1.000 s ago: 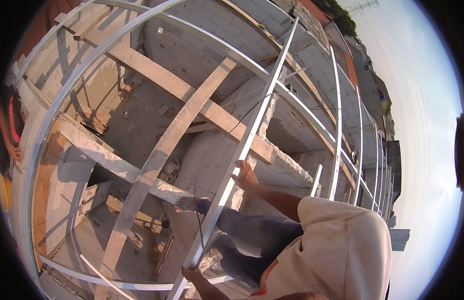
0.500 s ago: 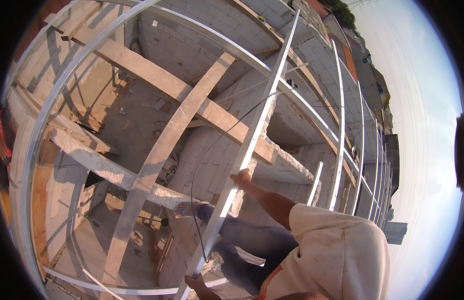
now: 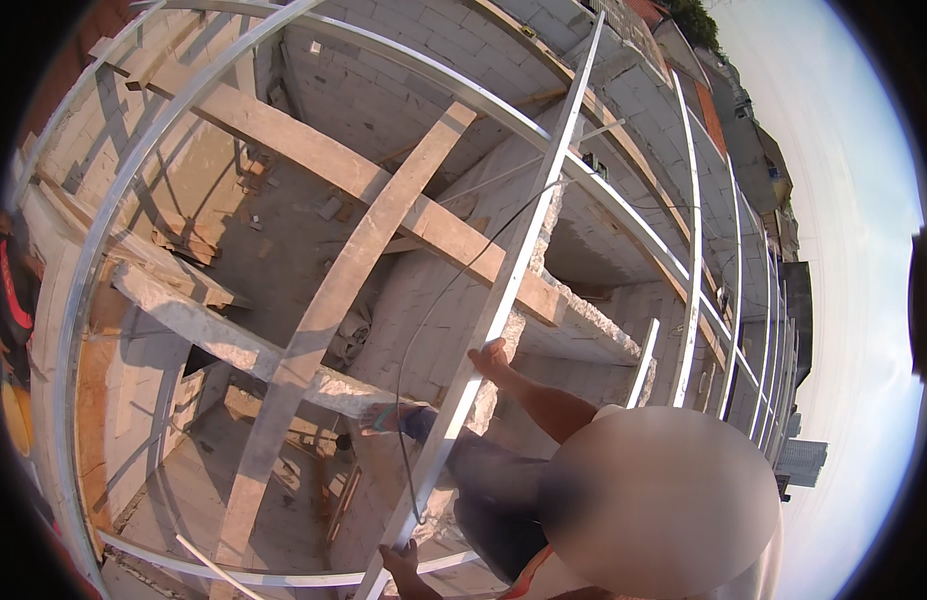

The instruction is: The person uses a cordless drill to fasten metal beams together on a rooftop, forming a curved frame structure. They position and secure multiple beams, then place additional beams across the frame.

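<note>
Neither my left hand nor my right hand shows. The two hands in the picture belong to a co-worker [image 3: 523, 480] in a pale top and dark trousers, at the lower middle. One co-worker hand [image 3: 490, 358] grips a long silvery metal bar [image 3: 528, 240] about halfway along. The other hand [image 3: 401, 560] is on the same bar, near the lower edge. A thin dark cable [image 3: 401, 380] loops beside this bar. The co-worker's sandalled foot [image 3: 383, 418] rests on a rough concrete wall top [image 3: 203, 325].
Two wooden planks cross: a long one [image 3: 283, 135] and a narrower one [image 3: 323, 300]. Metal framing [image 3: 133, 185] curves around the left, with more bars [image 3: 695, 230] at right. Rooms with a debris-strewn floor [image 3: 293, 235] lie far below. Another person [image 3: 13, 290] is at the left rim.
The view has shifted slightly, so the scene sits a little further right. The co-worker's blurred head has come up into the picture. Both co-worker hands stay on the metal bar.
</note>
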### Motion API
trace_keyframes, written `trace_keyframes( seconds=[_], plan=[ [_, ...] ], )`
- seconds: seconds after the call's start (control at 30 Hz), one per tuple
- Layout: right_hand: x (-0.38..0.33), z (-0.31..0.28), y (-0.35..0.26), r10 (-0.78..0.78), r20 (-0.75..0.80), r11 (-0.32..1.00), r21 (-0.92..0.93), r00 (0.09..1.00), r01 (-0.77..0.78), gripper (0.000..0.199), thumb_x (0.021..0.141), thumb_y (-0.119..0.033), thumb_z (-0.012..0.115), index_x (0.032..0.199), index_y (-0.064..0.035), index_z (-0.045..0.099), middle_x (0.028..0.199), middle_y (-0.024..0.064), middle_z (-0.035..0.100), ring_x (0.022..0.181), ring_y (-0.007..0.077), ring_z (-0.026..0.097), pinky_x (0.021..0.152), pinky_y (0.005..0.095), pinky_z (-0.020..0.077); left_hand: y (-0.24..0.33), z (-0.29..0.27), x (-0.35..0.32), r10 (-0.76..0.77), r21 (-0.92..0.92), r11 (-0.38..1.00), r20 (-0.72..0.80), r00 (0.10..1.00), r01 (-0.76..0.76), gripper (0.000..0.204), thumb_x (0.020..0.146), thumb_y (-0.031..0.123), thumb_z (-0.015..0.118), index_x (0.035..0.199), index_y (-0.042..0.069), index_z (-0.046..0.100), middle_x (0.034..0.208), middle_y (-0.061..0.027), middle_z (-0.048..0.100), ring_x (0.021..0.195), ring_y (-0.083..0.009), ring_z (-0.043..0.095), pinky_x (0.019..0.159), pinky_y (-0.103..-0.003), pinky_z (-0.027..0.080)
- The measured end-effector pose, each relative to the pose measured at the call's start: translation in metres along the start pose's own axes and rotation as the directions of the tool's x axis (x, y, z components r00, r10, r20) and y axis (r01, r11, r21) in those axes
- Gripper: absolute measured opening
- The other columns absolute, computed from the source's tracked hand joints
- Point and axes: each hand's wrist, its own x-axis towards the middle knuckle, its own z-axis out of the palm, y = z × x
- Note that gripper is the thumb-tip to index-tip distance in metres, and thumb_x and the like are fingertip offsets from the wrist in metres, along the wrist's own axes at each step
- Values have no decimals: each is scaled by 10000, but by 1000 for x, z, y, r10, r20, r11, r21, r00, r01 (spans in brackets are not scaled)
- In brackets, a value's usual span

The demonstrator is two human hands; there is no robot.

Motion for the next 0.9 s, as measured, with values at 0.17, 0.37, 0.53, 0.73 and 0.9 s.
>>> trace_keyframes(
  seconds=[0.17, 0.37, 0.53, 0.73, 0.9],
  plan=[
    [12, 4, 26, 38, -61, 998, 61, 997, -34, 806, 887, -312, 726, 1342, 101, 205, 1168, 364, 611, 1112, 442, 666, 896, 499, 563, 8, 12, -42, 420, 939, -9, 315, 851, -344, 574, 986, 443, 578, 1367, 21, 497, 1350, -176, 550, 1252, -363, 555, 1021, -543, 503],
    [-2, -8, -5, 3, -12, 996, 84, 1000, -2, 715, 894, -303, 721, 1251, 75, 229, 1036, 326, 650, 904, 408, 720, 686, 460, 602, -24, -19, 16, 614, 775, 384, 192, 766, -502, 567, 888, 299, 772, 1303, 18, 507, 1163, -191, 658, 1038, -358, 672, 901, -466, 566],
    [1, -9, -10, -157, 26, 976, 156, 987, 151, 720, 913, -328, 688, 1200, 147, 229, 816, 263, 650, 673, 339, 703, 506, 422, 538, -33, -30, 40, 512, 272, 828, -13, 859, -490, 624, 900, 347, 771, 1311, -34, 496, 1185, -214, 640, 1046, -366, 670, 869, -474, 599],
    [25, 33, 17, -394, -16, 913, 106, 919, 393, 771, 924, -341, 680, 1189, 226, 229, 953, 317, 639, 880, 403, 693, 799, 445, 555, 2, 16, -3, 494, 417, 830, -241, 835, -371, 738, 932, 491, 719, 1383, -37, 470, 1233, -231, 623, 1091, -374, 654, 894, -519, 582],
    [44, 47, 35, -531, -71, 846, -85, 844, 526, 695, 967, -375, 623, 1164, 187, 266, 879, 262, 675, 953, 396, 701, 813, 454, 522, -5, 15, -20, 704, 982, 156, -35, 709, -106, 866, 842, 438, 838, 1446, -3, 401, 1194, -247, 672, 1006, -419, 707, 898, -487, 573]
  ],
)
